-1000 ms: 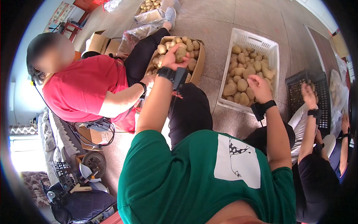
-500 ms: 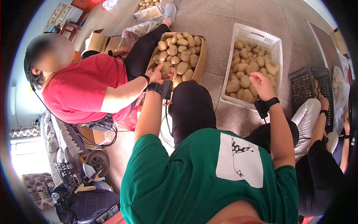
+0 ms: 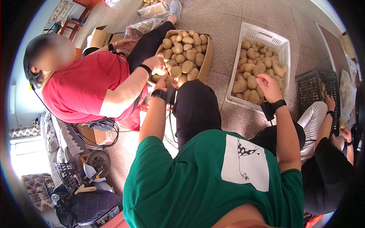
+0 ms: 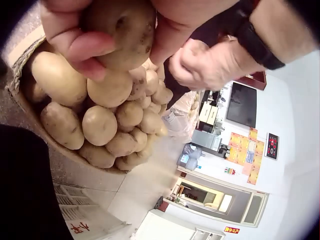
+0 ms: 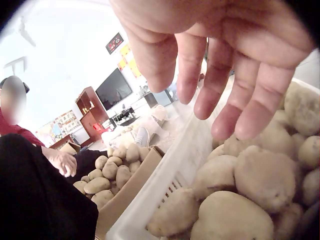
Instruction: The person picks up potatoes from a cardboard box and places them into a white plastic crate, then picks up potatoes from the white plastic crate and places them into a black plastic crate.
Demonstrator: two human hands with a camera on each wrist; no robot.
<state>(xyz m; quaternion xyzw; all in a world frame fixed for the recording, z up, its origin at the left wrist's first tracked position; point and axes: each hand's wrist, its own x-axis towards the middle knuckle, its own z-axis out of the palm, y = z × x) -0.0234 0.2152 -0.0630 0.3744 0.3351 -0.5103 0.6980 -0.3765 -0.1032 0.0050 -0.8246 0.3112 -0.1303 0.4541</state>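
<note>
My left hand [image 3: 161, 84] is at the near left corner of the cardboard box [image 3: 207, 62], which is heaped with potatoes. In the left wrist view, its fingers and thumb grip a potato [image 4: 122, 35] with a few dark spots, close over the heap. My right hand [image 3: 269, 88] hovers above the white plastic crate [image 3: 262, 33] of potatoes. The right wrist view shows its fingers [image 5: 220, 112] loosely bent and slightly spread, holding nothing, just over several large potatoes [image 5: 265, 177].
Beside me on the left sits a person in red, one hand [image 3: 156, 64] reaching over the same box. On the right, other people's arms work around a black crate [image 3: 304, 89] with potatoes. My dark-trousered knee [image 3: 197, 100] is against the box's near side.
Holding a potato, my left hand has come down from above the box to its near left corner. The neighbour's hand has moved over the box. My right hand has hardly moved.
</note>
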